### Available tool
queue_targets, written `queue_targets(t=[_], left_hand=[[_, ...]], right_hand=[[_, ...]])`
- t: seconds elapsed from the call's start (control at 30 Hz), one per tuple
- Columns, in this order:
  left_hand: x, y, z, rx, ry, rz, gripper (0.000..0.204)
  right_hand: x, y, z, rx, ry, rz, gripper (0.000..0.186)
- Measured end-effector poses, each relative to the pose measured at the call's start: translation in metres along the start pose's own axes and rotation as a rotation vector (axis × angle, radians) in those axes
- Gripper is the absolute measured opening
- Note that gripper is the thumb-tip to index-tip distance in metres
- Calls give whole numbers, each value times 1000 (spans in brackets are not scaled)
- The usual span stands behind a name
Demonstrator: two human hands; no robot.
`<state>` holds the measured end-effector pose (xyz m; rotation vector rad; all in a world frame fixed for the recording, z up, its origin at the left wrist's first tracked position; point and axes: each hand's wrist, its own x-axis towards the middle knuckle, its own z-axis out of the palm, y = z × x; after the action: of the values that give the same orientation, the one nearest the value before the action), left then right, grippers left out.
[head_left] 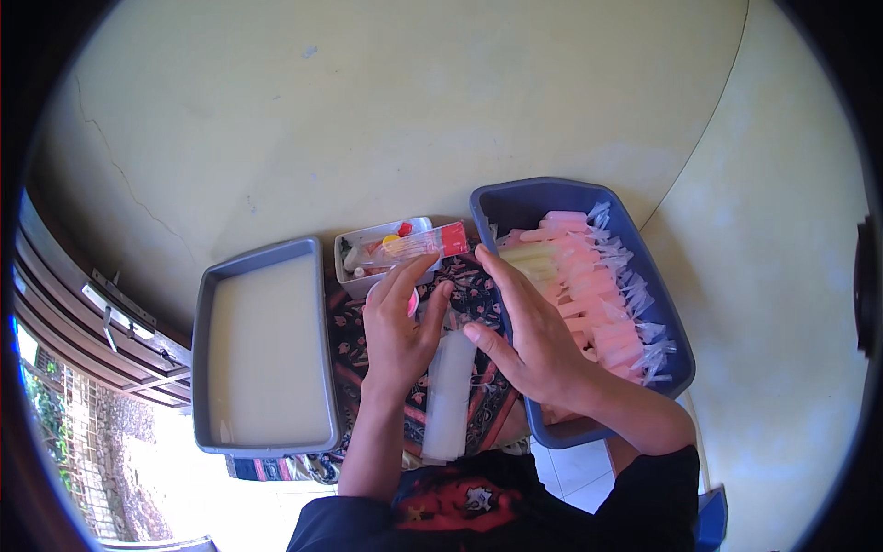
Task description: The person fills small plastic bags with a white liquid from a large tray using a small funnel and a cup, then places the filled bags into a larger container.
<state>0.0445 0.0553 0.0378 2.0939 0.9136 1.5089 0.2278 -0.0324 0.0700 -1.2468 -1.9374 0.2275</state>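
Observation:
My left hand (400, 322) is raised over the patterned cloth, fingers stretched out and thumb apart. Facing it across a small gap, my right hand (529, 336) also has its fingers extended. Neither palm appears to hold anything. Below and between them lies a stack of long clear plastic sleeves (447, 400). A pink round item (413, 302) shows partly behind my left hand. Past the fingertips, a white box (368, 286) holds small items and a clear packet with a red end (451, 239). My right hand is nearest the dark grey tub (682, 363) of tied pink plastic tubes (602, 304).
To the left stands a grey tray (324, 276) filled with a whitish liquid. A few pale yellow tubes (538, 259) lie among the pink ones. The patterned cloth (354, 336) covers the surface beneath. A pale wall (414, 110) rises behind, and a slatted wooden shutter (110, 313) is at left.

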Motion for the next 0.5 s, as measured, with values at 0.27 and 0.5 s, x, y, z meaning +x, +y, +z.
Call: queue_targets(t=[0.27,0.5], left_hand=[[-63,0,-59,122,10,-85,36],[-109,-21,-48,35,13,-214,35]], right_hand=[[-37,-57,52,92,23,110,74],[-45,1,137,99,274,172,55]])
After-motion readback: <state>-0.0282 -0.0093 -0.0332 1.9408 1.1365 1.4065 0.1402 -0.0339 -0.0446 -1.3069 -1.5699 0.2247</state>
